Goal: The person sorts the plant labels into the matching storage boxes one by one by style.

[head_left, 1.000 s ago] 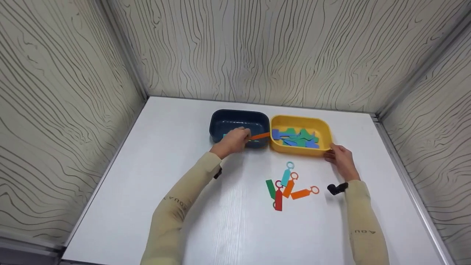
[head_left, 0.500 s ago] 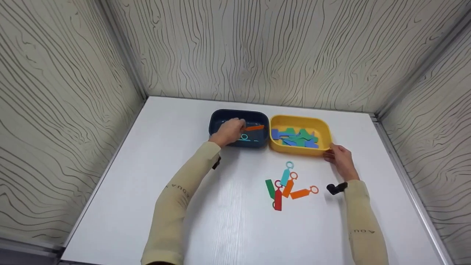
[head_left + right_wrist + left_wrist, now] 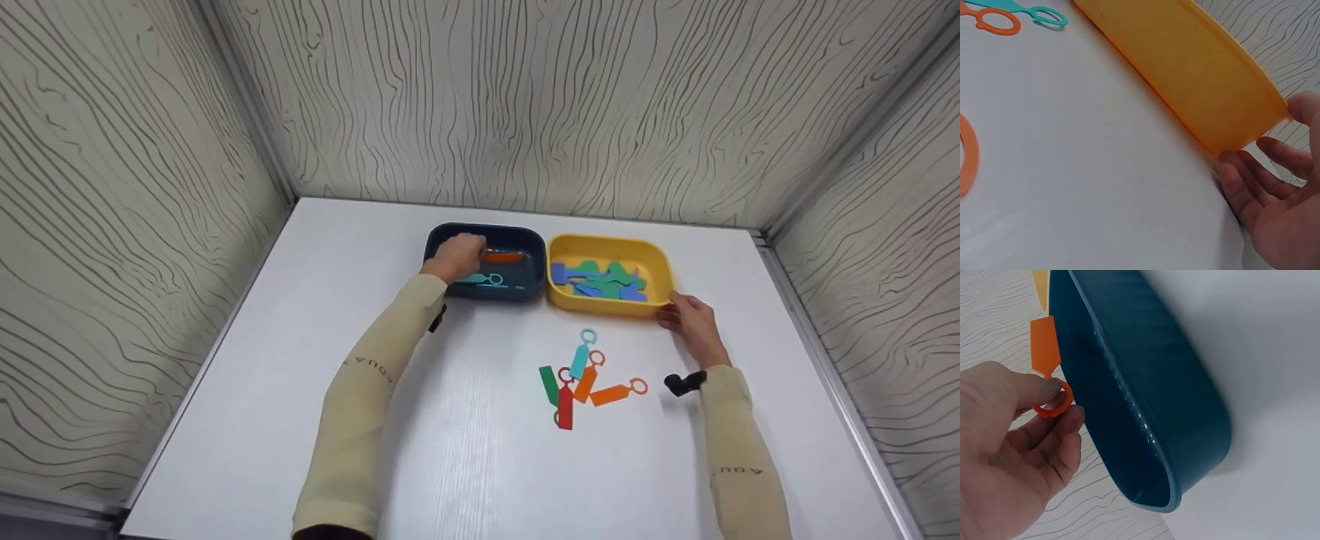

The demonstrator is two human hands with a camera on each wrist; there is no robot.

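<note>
My left hand (image 3: 458, 256) is over the dark blue bin (image 3: 510, 293). Its thumb and fingers pinch the ring of an orange ring-ended tag (image 3: 1045, 346), whose flat blade points away from the palm. Beneath it, a turquoise ring-ended tag (image 3: 478, 278) lies in the blue bin. My right hand (image 3: 696, 328) holds the near right corner of the yellow bin (image 3: 607, 303); in the right wrist view the thumb is on the rim and the fingertips are low against the wall. Flat green (image 3: 619, 274) and blue pieces fill part of the yellow bin.
In front of the bins several loose ring-ended tags lie on the white table: a turquoise one (image 3: 580, 361), an orange one (image 3: 611, 395), another orange, a red one (image 3: 565, 409) and a green one (image 3: 549, 384). The two bins stand side by side near the patterned back wall (image 3: 495, 112).
My left hand has moved left and slightly back over the blue bin with the orange tag, uncovering the turquoise tag inside. My right hand stays at the yellow bin's corner.
</note>
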